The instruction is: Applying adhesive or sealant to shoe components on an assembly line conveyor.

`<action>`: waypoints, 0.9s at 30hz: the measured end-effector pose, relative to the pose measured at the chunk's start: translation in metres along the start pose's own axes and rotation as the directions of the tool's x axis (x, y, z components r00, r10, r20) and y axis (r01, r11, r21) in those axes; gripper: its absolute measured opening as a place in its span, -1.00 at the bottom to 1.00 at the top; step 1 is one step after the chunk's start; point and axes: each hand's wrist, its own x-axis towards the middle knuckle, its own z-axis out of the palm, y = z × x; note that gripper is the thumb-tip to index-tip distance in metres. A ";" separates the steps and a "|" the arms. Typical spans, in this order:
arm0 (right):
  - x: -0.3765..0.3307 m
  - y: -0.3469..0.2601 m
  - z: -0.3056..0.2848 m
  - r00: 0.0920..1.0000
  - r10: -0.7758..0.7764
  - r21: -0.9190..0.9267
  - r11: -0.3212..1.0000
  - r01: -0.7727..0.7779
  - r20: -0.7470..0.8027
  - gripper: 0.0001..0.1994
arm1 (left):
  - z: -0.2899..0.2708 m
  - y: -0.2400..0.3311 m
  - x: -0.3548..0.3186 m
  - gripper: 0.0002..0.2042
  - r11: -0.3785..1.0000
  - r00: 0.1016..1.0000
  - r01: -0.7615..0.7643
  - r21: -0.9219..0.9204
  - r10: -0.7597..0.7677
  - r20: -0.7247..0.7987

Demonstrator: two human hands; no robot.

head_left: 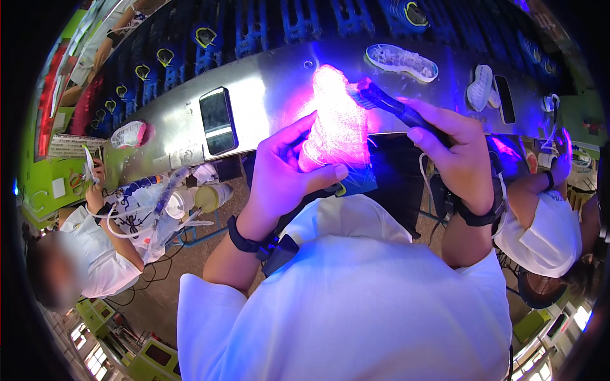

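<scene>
In my left hand (283,166), a shoe upper (337,124) is gripped near its heel end, with my thumb on its near side and my fingers around the left. The upper glows bright pink-white under violet light, which washes out its surface detail. Its toe points away from me, and a dark blue part shows at the near end. My right hand (454,149) is closed on the dark handle of a brush (394,106). The brush's bristle end is at the right side of the upper, near the toe; glare hides whether they touch.
A phone (218,120) lies left on the metal bench (171,101). Right lie a pale shoe sole (402,62), another sole (480,87) and a second phone (505,100). A pink-edged sole (129,134) is far left. Shoes stand on the blue rack (292,22) behind. Co-workers sit on both sides.
</scene>
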 end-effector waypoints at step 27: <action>-0.050 0.121 -0.021 0.903 0.387 0.088 0.922 -0.377 -0.186 -0.51 | -0.197 0.031 0.345 -0.43 0.109 0.920 0.201 0.974 0.319 -0.226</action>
